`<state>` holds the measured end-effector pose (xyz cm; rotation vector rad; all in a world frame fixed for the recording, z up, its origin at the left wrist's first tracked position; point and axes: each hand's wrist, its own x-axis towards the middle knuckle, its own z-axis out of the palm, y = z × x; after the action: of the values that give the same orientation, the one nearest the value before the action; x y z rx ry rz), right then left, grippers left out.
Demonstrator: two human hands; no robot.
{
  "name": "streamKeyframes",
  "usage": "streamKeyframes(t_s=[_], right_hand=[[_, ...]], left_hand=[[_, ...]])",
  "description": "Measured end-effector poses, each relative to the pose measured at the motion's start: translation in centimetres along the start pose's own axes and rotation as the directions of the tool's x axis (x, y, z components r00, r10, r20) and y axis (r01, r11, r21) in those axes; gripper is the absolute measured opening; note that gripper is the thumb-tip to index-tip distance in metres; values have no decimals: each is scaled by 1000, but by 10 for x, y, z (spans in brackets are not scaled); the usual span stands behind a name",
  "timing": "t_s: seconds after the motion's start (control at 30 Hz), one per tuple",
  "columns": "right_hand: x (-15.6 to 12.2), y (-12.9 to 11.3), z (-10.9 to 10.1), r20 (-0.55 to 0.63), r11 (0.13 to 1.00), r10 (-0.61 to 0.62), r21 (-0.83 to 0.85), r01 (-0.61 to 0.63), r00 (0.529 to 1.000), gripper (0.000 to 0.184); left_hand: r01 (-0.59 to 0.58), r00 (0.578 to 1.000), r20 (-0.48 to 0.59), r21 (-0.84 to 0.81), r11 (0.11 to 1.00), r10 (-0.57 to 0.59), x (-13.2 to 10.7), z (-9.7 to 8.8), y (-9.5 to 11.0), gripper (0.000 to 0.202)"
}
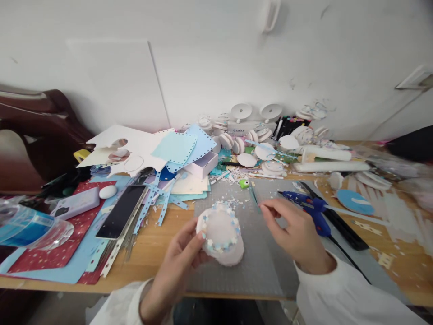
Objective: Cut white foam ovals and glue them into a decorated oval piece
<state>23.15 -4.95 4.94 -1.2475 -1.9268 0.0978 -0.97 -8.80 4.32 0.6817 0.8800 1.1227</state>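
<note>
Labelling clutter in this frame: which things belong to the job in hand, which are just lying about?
Likely in the job:
star-ringed white disc, in the left hand
slim teal tool, in the right hand
gray mat

Apparently lying about:
black phone
plastic bottle

Unclear: blue glue gun, unheld.

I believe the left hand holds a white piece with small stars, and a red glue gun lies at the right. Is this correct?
The colour is wrong: the head view shows a blue glue gun, lying at the right. The left hand does hold a white piece with small stars.
</note>
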Motion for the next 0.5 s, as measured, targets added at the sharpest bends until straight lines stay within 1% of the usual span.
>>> streamKeyframes(t_s=[0.07, 0.1, 0.13, 0.17, 0.2, 0.27, 0.33, 0.37, 0.43, 0.5], right_hand=[[12, 13, 8, -11, 999, 36, -8, -36, 999, 9], [18, 19, 12, -12, 999, 48, -5, -48, 999, 9], [24, 23, 15, -11, 999, 55, -1, -55, 998, 10], [29, 26, 18, -10, 998, 56, 5, -56, 998, 10], [33, 29, 21, -11, 998, 54, 13, -54, 998, 10], [38, 32, 27, -11, 998, 51, 30, -50, 999, 11], [38, 33, 34, -4, 998, 50, 51, -49, 999, 12], [37, 34, 38, 1, 997, 49, 60, -49, 999, 12], [33, 36, 45, 15, 996, 46, 77, -47, 999, 13], [28, 38, 52, 28, 994, 46, 94, -48, 999, 13]], left_hand=[[-117, 993, 2, 83, 990, 117, 21, 1, 25, 39], [-190, 981, 1, 143, 971, 192, 36, 2, 39, 38], [-242, 970, 27, 230, 943, 242, 54, 4, 54, 35], [-299, 953, 49, 332, 894, 300, 75, 7, 69, 33], [-340, 930, 36, 462, 819, 365, 98, 9, 83, 32], [-343, 915, 14, 553, 760, 403, 146, 15, 104, 34], [-339, 892, -10, 648, 682, 452, 191, 22, 118, 41], [-332, 884, -3, 701, 631, 468, 210, 25, 121, 43], [-328, 870, 53, 804, 496, 490, 240, 33, 124, 46], [-348, 851, 154, 881, 320, 501, 259, 43, 122, 46]])
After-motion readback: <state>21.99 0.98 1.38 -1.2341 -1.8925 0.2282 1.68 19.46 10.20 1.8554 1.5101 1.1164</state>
